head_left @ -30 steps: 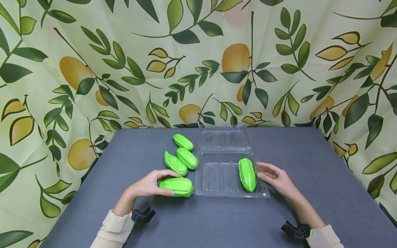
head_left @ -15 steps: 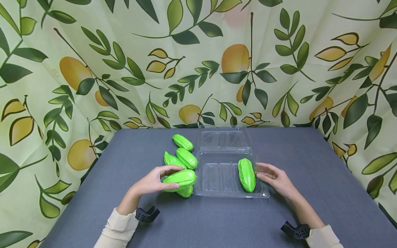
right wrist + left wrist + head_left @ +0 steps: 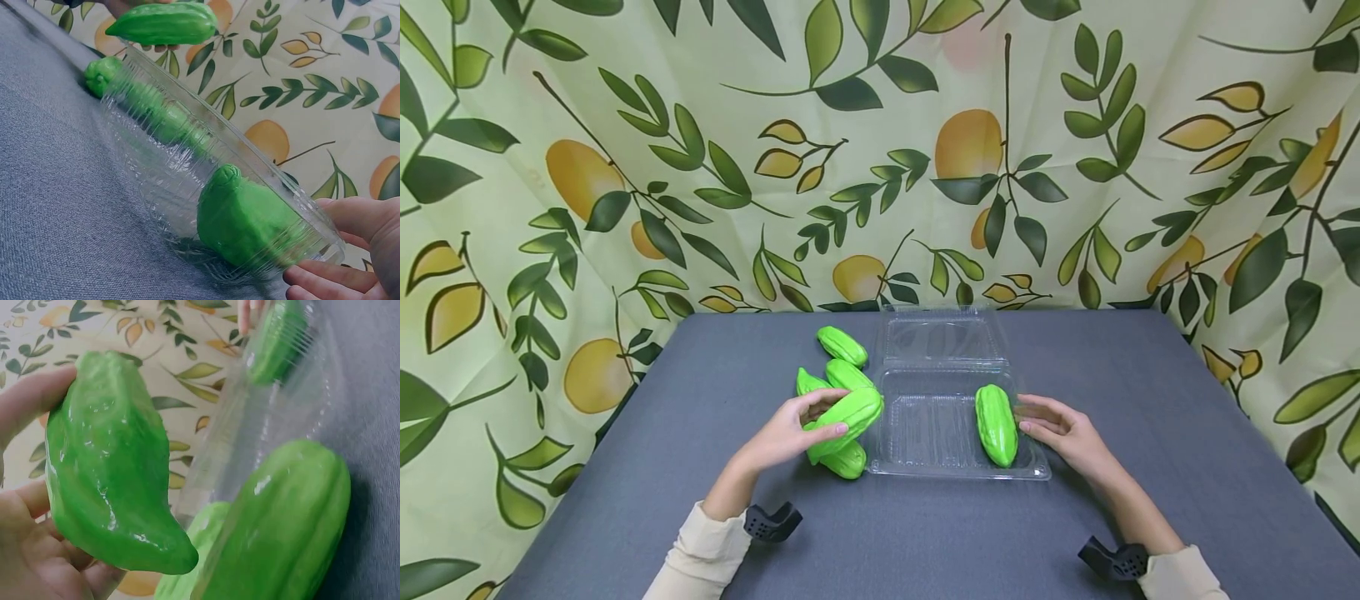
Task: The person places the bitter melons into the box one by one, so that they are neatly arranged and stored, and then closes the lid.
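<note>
Overhead, the left hand (image 3: 790, 433) grips a green gourd (image 3: 848, 419) lifted off the table (image 3: 925, 533), left of the clear clamshell tray (image 3: 951, 467); the right hand (image 3: 1063, 433), fingers relaxed, touches its right rim, apparently steadying it. Left wrist: fingers (image 3: 28, 400) curl round the gourd. Right wrist: fingertips (image 3: 325, 278) touch the tray wall beside another gourd (image 3: 250, 222) inside. No writing shows.

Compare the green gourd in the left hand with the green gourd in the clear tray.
The held gourd is lifted off the table in the left hand, tilted; the tray gourd lies flat in the clear tray, untouched. The held one is outside the tray's left edge; the other sits at its right side, near the right hand. Both are glossy, ridged, bright green.
</note>
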Demonstrator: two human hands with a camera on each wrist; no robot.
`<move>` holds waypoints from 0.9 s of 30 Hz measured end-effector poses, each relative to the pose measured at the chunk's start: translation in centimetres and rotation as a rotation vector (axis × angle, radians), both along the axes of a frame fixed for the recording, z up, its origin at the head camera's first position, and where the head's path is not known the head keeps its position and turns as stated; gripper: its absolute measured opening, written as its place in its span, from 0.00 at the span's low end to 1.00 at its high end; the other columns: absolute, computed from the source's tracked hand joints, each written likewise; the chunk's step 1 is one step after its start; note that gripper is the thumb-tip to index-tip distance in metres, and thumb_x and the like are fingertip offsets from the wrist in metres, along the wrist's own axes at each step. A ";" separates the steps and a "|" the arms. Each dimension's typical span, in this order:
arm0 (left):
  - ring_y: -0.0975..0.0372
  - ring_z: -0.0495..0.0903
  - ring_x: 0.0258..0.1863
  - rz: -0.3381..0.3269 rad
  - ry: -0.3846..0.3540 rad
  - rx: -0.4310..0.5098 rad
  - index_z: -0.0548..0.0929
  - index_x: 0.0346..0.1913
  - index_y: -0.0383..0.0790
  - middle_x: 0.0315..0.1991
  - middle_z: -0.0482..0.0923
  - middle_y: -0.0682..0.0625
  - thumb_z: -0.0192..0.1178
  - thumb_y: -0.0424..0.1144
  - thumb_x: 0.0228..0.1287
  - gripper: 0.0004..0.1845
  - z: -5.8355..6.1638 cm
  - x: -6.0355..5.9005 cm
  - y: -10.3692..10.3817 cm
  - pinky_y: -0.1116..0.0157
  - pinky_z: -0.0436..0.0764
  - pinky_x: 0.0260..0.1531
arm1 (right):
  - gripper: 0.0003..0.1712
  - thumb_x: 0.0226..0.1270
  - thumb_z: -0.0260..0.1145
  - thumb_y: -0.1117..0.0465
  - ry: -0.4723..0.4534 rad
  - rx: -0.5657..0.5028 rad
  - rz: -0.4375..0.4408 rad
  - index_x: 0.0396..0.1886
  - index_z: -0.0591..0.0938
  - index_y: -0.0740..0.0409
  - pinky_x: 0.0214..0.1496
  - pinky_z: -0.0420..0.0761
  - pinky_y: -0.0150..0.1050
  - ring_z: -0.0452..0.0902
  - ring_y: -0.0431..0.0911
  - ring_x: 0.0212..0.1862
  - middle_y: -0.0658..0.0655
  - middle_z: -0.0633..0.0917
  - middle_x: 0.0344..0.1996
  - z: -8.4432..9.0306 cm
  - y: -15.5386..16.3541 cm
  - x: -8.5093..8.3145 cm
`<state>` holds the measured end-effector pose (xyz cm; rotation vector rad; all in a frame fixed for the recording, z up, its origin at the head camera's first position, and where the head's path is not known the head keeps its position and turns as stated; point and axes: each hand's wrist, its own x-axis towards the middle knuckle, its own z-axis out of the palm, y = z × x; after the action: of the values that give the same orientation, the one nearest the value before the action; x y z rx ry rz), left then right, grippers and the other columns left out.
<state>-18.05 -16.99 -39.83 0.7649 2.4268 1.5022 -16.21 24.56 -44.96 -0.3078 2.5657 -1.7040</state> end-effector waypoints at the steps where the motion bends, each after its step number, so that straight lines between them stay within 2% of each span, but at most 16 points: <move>1: 0.55 0.77 0.59 0.019 -0.016 -0.002 0.71 0.65 0.34 0.62 0.75 0.38 0.61 0.40 0.65 0.28 0.0 0.0 0.1 0.71 0.77 0.57 | 0.29 0.69 0.62 0.61 0.001 0.000 -0.001 0.66 0.69 0.68 0.46 0.80 0.21 0.75 0.19 0.46 0.75 0.78 0.57 0.0 0.0 0.0; 4: 0.45 0.74 0.63 0.061 -0.043 -0.008 0.69 0.66 0.33 0.64 0.73 0.36 0.60 0.41 0.66 0.29 0.1 -0.2 0.4 0.61 0.77 0.62 | 0.29 0.69 0.62 0.61 0.005 0.001 -0.004 0.65 0.69 0.68 0.46 0.80 0.21 0.75 0.19 0.46 0.75 0.78 0.57 0.0 -0.1 0.0; 7: 0.42 0.72 0.65 0.089 -0.064 0.001 0.67 0.67 0.30 0.65 0.71 0.34 0.60 0.41 0.66 0.30 0.2 -0.2 0.8 0.50 0.74 0.65 | 0.28 0.68 0.62 0.61 0.009 0.003 -0.006 0.65 0.70 0.68 0.46 0.80 0.21 0.75 0.19 0.46 0.75 0.78 0.57 -0.1 -0.1 -0.1; 9: 0.40 0.70 0.65 0.104 -0.076 0.001 0.66 0.67 0.29 0.66 0.69 0.33 0.59 0.41 0.66 0.31 0.2 -0.2 1.0 0.48 0.72 0.66 | 0.28 0.69 0.62 0.61 0.010 0.001 -0.007 0.65 0.70 0.68 0.46 0.80 0.21 0.75 0.19 0.46 0.75 0.78 0.57 -0.1 -0.1 -0.1; 17: 0.40 0.68 0.68 0.165 -0.151 0.003 0.64 0.69 0.34 0.69 0.66 0.35 0.58 0.43 0.67 0.31 0.5 -0.4 1.7 0.49 0.74 0.65 | 0.29 0.68 0.63 0.61 0.023 -0.019 -0.006 0.65 0.70 0.69 0.45 0.81 0.22 0.77 0.22 0.46 0.76 0.78 0.56 -0.1 -0.1 0.0; 24: 0.39 0.64 0.69 0.203 -0.186 0.020 0.62 0.71 0.36 0.68 0.65 0.35 0.57 0.42 0.68 0.32 0.5 -0.7 2.4 0.49 0.73 0.66 | 0.29 0.68 0.63 0.61 0.022 -0.018 -0.006 0.65 0.69 0.70 0.46 0.80 0.21 0.77 0.21 0.46 0.77 0.78 0.56 -0.1 -0.1 0.0; 27: 0.39 0.67 0.68 0.207 -0.187 0.041 0.60 0.72 0.34 0.66 0.65 0.33 0.56 0.41 0.69 0.33 0.5 -0.7 2.7 0.50 0.75 0.65 | 0.29 0.68 0.63 0.61 0.022 -0.017 -0.007 0.65 0.69 0.70 0.46 0.80 0.21 0.77 0.21 0.46 0.77 0.78 0.56 -0.2 -0.1 0.0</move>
<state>-18.79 -14.24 -39.29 0.3694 2.4006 1.6193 -16.19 24.43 -45.12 -0.3209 2.5717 -1.7351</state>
